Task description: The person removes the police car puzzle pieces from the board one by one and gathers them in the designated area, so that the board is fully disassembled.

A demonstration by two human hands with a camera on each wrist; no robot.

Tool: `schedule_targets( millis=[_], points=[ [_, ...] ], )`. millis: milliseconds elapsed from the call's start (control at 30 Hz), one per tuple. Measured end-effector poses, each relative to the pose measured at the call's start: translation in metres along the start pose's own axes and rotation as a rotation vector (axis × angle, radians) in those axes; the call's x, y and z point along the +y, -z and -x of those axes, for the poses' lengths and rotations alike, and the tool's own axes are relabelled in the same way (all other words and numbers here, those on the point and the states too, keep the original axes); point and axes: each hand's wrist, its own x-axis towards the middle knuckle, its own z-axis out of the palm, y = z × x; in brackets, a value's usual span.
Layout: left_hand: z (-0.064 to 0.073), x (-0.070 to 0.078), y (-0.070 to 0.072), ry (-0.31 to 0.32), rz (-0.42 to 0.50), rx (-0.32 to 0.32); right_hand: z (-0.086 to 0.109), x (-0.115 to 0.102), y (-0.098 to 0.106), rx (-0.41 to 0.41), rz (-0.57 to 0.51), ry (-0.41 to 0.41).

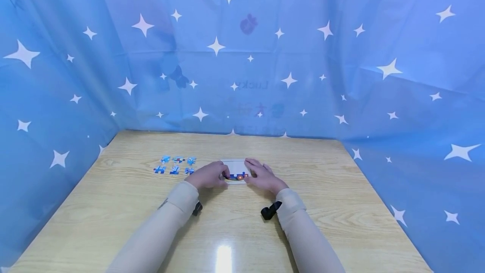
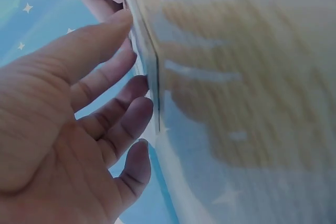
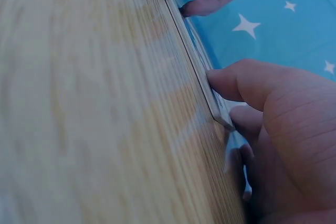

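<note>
A white puzzle board (image 1: 236, 166) lies flat on the table between my hands, with a few joined jigsaw pieces (image 1: 240, 177) in blue, red and orange along its near side. My left hand (image 1: 207, 175) grips the board's left end, fingers bent over it. In the left wrist view its thumb (image 2: 113, 27) meets the near edge. My right hand (image 1: 264, 177) holds the right end, its thumb (image 3: 231, 81) on the near edge by the corner and a bent finger at the side. My fingers hide both ends of the board.
Left of the board, several loose blue jigsaw pieces (image 1: 174, 169) lie in two rows on the wooden table (image 1: 333, 214), close to my left hand. A blue star-patterned curtain (image 1: 242, 66) hangs behind the table and along its sides.
</note>
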Motion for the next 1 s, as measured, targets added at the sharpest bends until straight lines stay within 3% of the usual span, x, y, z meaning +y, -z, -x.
schedule_targets(
  millis=[533,1000],
  points=[
    [-0.008,0.005,-0.004,0.012,-0.046,-0.014,0.004,-0.004,0.001,-0.005,-0.007,0.001],
    [-0.013,0.006,0.001,0.077,0.040,-0.071,0.001,0.000,0.000,-0.006,0.025,0.012]
  ],
)
